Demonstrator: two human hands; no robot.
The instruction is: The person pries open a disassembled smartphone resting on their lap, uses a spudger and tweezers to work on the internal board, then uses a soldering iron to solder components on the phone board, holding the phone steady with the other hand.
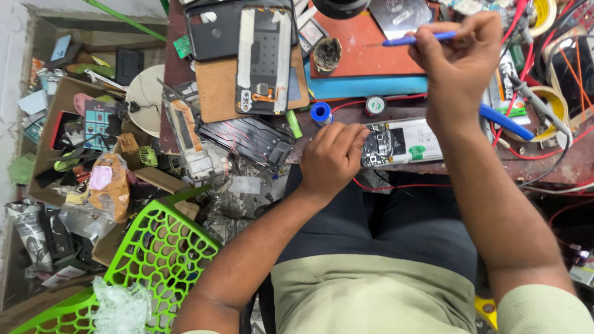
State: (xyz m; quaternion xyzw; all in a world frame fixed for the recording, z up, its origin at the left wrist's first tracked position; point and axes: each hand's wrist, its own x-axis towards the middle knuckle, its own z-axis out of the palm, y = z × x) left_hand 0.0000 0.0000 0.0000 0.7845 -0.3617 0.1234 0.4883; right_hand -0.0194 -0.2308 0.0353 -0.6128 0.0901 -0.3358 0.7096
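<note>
Opened phone (401,143), back cover off and board exposed, at surface (557,162) edge, pinned under left hand (331,159); right hand (459,59) raised, fingers clamped on blue screwdriver (417,39). Reassembly outstanding.

Blue screwdriver (416,39), lime-green lattice basket (162,247), orange mat (362,49), red wires (396,185)

The table (575,164) offers little free passage: phone frames (263,59), a solder reel (320,113) and a tin (327,54) crowd the left, tape rolls (554,102) and red wires (544,151) block the right, leaving only the orange mat (362,52) partly open.
</note>
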